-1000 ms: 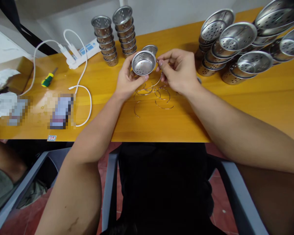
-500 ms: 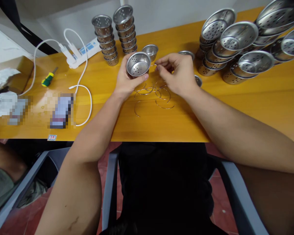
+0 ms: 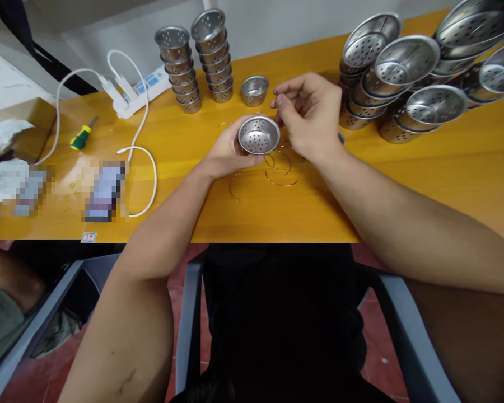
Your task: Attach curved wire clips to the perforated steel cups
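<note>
My left hand [image 3: 227, 150] is wrapped round a small perforated metal cup [image 3: 259, 135] and holds it tilted, its mouth facing me, above the table. Just right of the cup's rim, my right hand [image 3: 308, 112] is raised with thumb and forefinger pinched together. Whatever lies between those fingertips is too small to make out. Below the cup, several thin curved wires [image 3: 281, 183] lie loose on the wood, partly hidden by the cup and left hand. A second small metal cup [image 3: 255, 92] stands upright behind the hands.
Two stacks of perforated cups [image 3: 183, 78] stand at the back left. Larger stacked perforated cups [image 3: 403, 67] crowd the right side. On the left are a power strip [image 3: 145, 89] with white cables, a screwdriver [image 3: 82, 137], a phone [image 3: 105, 191] and a cardboard box [image 3: 40, 126].
The cup in my left hand has moved right and toward me. My right hand has shifted slightly up and right, its fingers still pinched.
</note>
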Demonstrator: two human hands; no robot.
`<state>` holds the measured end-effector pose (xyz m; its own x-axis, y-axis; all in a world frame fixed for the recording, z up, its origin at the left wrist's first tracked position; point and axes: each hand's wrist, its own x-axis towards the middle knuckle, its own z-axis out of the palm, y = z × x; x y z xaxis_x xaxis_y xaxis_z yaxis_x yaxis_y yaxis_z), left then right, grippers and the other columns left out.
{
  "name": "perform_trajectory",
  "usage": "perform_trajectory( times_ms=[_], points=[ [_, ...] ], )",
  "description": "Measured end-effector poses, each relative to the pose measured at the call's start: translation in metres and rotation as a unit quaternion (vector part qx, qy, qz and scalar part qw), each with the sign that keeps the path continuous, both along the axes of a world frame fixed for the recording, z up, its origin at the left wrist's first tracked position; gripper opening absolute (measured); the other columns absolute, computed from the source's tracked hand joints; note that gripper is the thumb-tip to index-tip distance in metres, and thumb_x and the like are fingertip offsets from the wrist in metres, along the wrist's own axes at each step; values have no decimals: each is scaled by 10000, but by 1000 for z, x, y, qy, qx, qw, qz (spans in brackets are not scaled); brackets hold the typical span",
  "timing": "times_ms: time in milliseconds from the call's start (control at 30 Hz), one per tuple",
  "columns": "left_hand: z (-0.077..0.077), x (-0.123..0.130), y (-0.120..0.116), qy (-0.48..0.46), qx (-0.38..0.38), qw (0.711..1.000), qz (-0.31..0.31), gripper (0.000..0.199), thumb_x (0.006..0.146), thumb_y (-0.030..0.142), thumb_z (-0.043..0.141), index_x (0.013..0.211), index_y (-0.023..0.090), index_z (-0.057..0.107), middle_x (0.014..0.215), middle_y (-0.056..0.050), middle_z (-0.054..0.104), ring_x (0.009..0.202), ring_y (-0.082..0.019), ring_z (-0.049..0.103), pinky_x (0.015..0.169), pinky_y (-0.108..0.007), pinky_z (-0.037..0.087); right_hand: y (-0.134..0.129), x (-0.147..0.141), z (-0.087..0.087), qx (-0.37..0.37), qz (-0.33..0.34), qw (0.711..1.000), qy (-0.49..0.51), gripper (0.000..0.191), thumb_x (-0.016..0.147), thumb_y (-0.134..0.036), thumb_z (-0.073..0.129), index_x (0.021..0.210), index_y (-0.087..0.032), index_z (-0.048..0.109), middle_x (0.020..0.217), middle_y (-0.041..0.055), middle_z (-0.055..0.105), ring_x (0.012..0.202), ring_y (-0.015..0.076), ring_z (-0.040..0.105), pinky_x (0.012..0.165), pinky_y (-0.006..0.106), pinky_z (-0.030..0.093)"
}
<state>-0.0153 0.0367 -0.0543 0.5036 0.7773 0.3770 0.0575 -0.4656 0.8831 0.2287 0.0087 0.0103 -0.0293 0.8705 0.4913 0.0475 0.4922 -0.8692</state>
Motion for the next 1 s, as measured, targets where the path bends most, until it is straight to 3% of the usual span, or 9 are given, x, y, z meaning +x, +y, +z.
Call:
perform_trajectory(
  times_ms=[167, 267, 367, 467, 600, 700, 800, 900, 1000],
  points=[
    [-11, -1, 11, 2, 1, 1000, 1, 1296, 629, 915, 1224, 1640, 257, 751, 1579, -165, 819, 1567, -455, 823, 1389, -729, 663, 3, -2, -2, -6, 16, 1000, -9, 565, 889, -858, 1076, 1129, -413, 825, 1159, 56, 919, 1000, 354, 753, 1003, 619, 648],
    [-9, 0, 11, -10, 15, 1000, 4, 1248, 683, 898, 1213, 1649, 259, 748, 1549, -158, 815, 1622, -481, 795, 1401, -750, 654, 2, -2, -3, -7, 14, 1000, -27, 471, 897, -829, 1049, 1099, -434, 887, 1198, 56, 958, 1104, 405, 801, 1114, 669, 635],
    [-4, 1, 6, -31, -14, 999, 5, 1169, 772, 778, 1217, 1710, 289, 719, 1553, -157, 824, 1640, -481, 797, 1404, -728, 676, -1, 2, -1, -3, -12, 999, -48, 426, 957, -851, 985, 1033, -439, 912, 1152, 53, 952, 1110, 423, 829, 1152, 694, 640],
    [-4, 2, 2, -47, -72, 996, 2, 1120, 888, 704, 1156, 1807, 359, 615, 1514, -137, 856, 1470, -426, 903, 1302, -676, 757, -1, 7, 5, -5, -42, 996, -74, 452, 1028, -901, 940, 953, -466, 840, 1092, 27, 906, 963, 399, 801, 1004, 683, 683],
    [-5, -1, 0, -68, -89, 994, 4, 1088, 934, 725, 1063, 1809, 392, 509, 1545, -136, 855, 1262, -365, 959, 1145, -630, 813, 0, 6, 12, 1, -64, 998, 7, 726, 890, -1069, 976, 992, -384, 761, 935, 44, 825, 675, 267, 623, 679, 537, 632],
    [0, -4, -4, -90, -95, 991, 11, 1015, 849, 664, 1024, 1713, 363, 585, 1614, -146, 841, 1206, -341, 934, 1008, -559, 832, -4, -1, 14, 10, -23, 999, 34, 756, 891, -1032, 1043, 984, -338, 759, 837, 31, 760, 565, 203, 506, 545, 473, 492],
    [5, -3, -4, -114, -109, 987, -1, 1012, 722, 620, 1010, 1646, 363, 688, 1529, -110, 866, 1135, -326, 896, 894, -504, 824, -11, -8, 11, 21, 22, 999, 12, 682, 944, -965, 1065, 964, -345, 780, 775, 11, 691, 594, 212, 502, 594, 458, 469],
    [0, 0, 7, -118, -56, 991, -8, 1157, 662, 686, 1122, 1684, 365, 685, 1596, -103, 837, 1363, -376, 877, 1096, -543, 814, -14, -10, 7, 41, 25, 999, -9, 607, 987, -905, 1051, 961, -344, 819, 812, 36, 709, 672, 235, 527, 691, 478, 501],
    [-11, 3, 21, -68, -2, 997, 38, 1270, 670, 852, 1200, 1699, 354, 647, 1691, -110, 776, 1661, -414, 772, 1398, -567, 674, -14, -7, 5, 48, 4, 998, -45, 533, 1021, -856, 1006, 987, -350, 840, 831, 47, 714, 690, 250, 522, 690, 481, 477]
  ],
)
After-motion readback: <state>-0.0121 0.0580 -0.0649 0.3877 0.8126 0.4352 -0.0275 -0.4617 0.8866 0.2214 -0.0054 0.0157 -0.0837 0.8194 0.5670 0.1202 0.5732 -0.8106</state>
